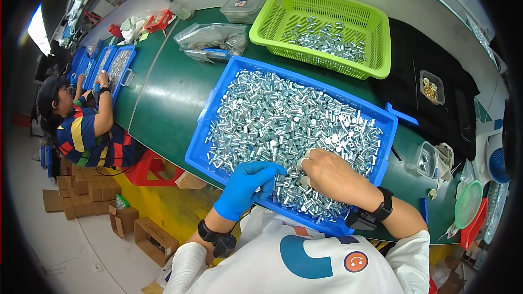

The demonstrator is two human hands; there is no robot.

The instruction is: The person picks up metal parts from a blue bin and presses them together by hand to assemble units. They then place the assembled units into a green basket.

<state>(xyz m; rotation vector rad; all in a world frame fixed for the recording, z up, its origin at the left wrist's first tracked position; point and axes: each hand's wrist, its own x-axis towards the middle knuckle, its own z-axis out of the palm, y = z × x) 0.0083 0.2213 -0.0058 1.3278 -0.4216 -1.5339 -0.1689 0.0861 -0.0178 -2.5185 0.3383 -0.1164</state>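
Observation:
A blue tray [388, 141] sits right in front of me, filled with small shiny metal cylindrical pieces [272, 114], some with hollow ends showing. Over its near left part is my left hand [246, 186] in a blue glove, thumb and fingers pinched together; whatever is between them is too small to make out. To its right, my bare right hand [332, 175] bends down over the pieces, with pale covers on some fingertips. Its fingers are curled closed, and their grip is hidden from view. A small gap separates the two hands.
Behind the tray stands a green basket [381, 49] holding similar metal pieces. Plastic bags [215, 41] and a lidded clear box [242, 8] lie back left. On the right are black cloth [408, 49] and small clear containers [426, 159]. Another person [87, 120] works at trays farther left.

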